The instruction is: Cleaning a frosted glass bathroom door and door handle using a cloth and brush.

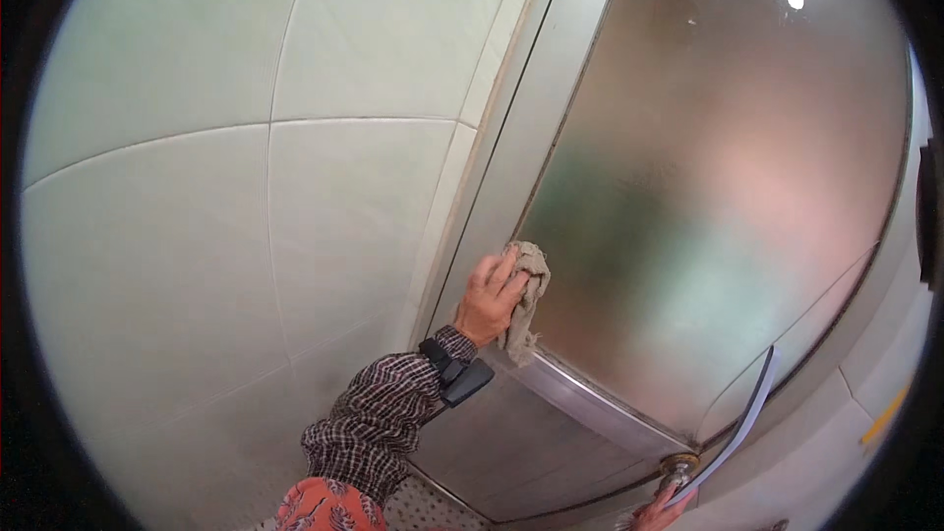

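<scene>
My left hand (487, 302) presses a crumpled grey-beige cloth (529, 299) to the metal frame (509, 169) of a door, at the left edge of its frosted glass pane (664, 221). The fingers are bent over the cloth. A checked sleeve and a black strap device (461, 376) cover the wrist. At the bottom right, my right hand (664, 510) is partly in view, just below a round metal doorknob (680, 466). A thin curved pale strip (745, 420) rises from beside its fingers. Whether the hand grips the knob or the strip cannot be told.
Pale tiled wall (354, 221) stands close on the left of the door. Below the pane lies a metal lower panel (531, 435). A thin line resembling a crack crosses the pane's lower right corner. Speckled floor (435, 505) shows at the bottom. A yellow object (885, 417) sits at the right rim.
</scene>
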Demonstrator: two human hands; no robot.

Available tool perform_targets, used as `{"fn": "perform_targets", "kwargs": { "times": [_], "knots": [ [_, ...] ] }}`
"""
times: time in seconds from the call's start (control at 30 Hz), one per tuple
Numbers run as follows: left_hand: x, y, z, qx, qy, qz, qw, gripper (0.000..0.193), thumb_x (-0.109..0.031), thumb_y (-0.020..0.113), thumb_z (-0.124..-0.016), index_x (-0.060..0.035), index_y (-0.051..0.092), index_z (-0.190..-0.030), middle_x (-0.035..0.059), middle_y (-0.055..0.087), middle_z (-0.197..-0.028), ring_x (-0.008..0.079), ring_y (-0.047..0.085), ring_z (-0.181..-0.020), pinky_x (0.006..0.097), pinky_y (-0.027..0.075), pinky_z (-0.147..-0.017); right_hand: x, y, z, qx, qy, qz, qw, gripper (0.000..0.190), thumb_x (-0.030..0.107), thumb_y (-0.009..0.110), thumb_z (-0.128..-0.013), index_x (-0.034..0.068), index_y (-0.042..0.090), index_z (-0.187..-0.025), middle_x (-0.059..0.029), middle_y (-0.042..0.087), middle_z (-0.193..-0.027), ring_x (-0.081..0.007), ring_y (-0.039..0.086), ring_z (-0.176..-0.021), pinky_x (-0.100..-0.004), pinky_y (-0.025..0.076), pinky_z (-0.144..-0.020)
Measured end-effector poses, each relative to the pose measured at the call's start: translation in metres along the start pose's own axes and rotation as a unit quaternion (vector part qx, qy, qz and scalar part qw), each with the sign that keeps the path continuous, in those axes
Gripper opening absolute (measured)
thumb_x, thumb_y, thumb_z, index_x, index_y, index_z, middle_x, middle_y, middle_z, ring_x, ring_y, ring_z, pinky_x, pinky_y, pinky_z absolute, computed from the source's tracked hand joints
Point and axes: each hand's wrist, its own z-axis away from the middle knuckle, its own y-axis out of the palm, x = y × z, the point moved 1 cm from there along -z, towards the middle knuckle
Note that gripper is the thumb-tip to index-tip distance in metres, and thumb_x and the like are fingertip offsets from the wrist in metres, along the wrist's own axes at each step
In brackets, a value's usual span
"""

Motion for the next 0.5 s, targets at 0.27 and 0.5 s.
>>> {"fn": "perform_targets", "kwargs": {
  "times": [0.27,0.5],
  "knots": [
    [0.027,0.045,0.036,0.030,-0.095,0.090,0.991,0.034,-0.002,0.050,-0.080,-0.0002,0.053,-0.115,0.0236,0.045,-0.118,0.0388,0.043,-0.110,0.0435,0.036,-0.095,-0.138,-0.007,0.156,0.186,0.108,0.168,0.962,0.047,0.029,0.045,-0.090,0.001,0.040,-0.128,-0.0270,0.047,-0.119,-0.0394,0.046,-0.106,-0.0417,0.036,-0.091],
    [0.064,0.118,-0.018,0.093,-0.048,-0.085,0.991,0.035,-0.017,0.052,-0.083,-0.0020,0.054,-0.114,0.0122,0.046,-0.125,0.0320,0.042,-0.112,0.0415,0.039,-0.091,-0.102,-0.044,0.121,0.288,-0.049,0.397,0.870,0.057,0.005,0.042,-0.077,0.007,0.037,-0.134,-0.0259,0.049,-0.117,-0.0407,0.048,-0.101,-0.0434,0.039,-0.087]
  ]
}}
